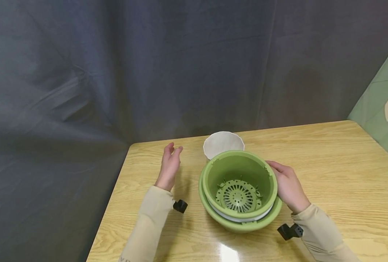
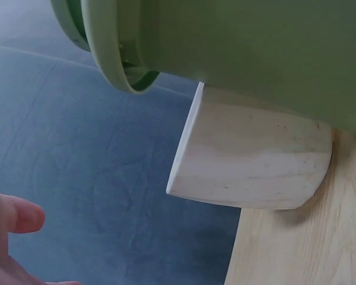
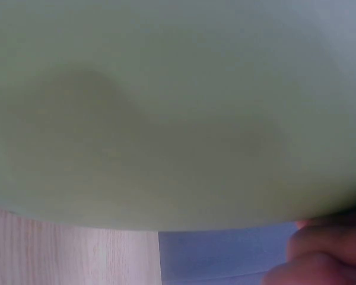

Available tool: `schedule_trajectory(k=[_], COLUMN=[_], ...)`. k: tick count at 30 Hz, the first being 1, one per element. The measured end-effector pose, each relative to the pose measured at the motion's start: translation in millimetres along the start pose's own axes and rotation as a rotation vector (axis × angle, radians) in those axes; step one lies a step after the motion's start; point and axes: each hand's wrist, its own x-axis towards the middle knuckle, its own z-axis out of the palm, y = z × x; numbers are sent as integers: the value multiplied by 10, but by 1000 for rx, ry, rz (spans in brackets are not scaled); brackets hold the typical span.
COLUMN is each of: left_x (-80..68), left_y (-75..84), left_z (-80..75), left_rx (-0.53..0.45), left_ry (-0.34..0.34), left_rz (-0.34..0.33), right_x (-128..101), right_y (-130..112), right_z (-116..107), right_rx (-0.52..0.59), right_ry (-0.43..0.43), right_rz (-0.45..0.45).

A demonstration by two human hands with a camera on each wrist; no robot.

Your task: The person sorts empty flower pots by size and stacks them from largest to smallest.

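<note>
A stack of round plastic pots stands in front of me: a green flowerpot (image 1: pixel 238 167) with a slotted base sits inside a wider green pot (image 1: pixel 243 228), with a white rim (image 1: pixel 244 219) showing between them. My right hand (image 1: pixel 287 187) grips the right side of the stack near the rim, and its curled fingers (image 3: pixel 320 270) show under the green wall in the right wrist view. To the left, my left hand (image 1: pixel 169 167) is held apart from the pots, fingers loosely bent and holding nothing. Behind the stack stands a white pot (image 2: pixel 255 151) with a faceted rim.
The pots stand on a light wooden table (image 1: pixel 328 163). A dark grey cloth (image 1: pixel 194 65) hangs behind its far edge and down the left side. At the right edge is a green and beige patterned surface (image 1: pixel 380 98).
</note>
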Motion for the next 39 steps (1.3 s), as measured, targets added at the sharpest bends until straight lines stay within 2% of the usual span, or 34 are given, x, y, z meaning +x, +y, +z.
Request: schedule_trajectory(k=[9, 16, 27, 39], left_x=[77, 158, 257, 282], left_y=[7, 15, -33, -40], left_z=[41, 91, 161, 253], left_rx=[7, 85, 104, 158], left_ry=[-61, -96, -114, -205], left_rz=[-47, -35, -38, -67], right_x=[-6, 0, 5, 1], right_y=[-12, -5, -11, -7], right_z=[-9, -2, 0, 9], right_rx=[-2, -6, 0, 2], right_ry=[5, 12, 5, 7], right_rz=[4, 4, 2, 8])
